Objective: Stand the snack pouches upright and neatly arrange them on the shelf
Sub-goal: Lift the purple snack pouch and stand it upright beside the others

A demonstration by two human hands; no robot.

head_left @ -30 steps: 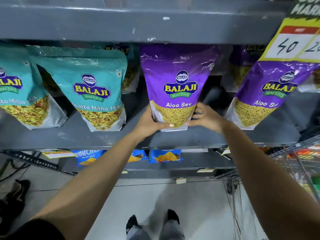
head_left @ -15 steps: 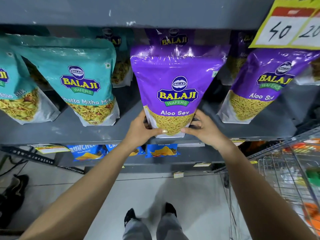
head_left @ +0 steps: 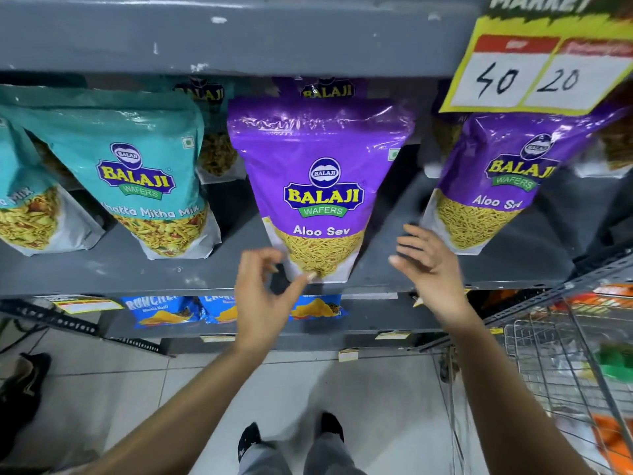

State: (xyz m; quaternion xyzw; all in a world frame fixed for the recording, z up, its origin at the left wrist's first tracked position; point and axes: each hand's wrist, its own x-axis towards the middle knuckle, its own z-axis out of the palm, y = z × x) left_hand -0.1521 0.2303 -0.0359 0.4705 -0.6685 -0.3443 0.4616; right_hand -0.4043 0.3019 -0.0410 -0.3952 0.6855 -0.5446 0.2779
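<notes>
Grey metal shelf (head_left: 120, 269) is carrying a purple pouch (head_left: 322, 186) standing upright at frame centre, teal pouch (head_left: 144, 173) to its left. Left hand (head_left: 263, 296), fingers loosely curled, is touching its bottom edge; right hand (head_left: 428, 265) is hovering open beside it. Pale floor tiles (head_left: 359, 389) are lying below.

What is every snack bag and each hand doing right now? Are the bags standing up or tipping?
Middle purple Aloo Sev pouch: standing upright at the shelf edge, no hand gripping it.
Right purple Aloo Sev pouch: tilted.
Teal Khatta Mitha Mix pouch: tilted.
Far-left teal pouch: tilted, partly out of view.
Left hand: open, thumb tip at the middle pouch's bottom corner.
Right hand: open, empty, apart from the pouches.
</notes>
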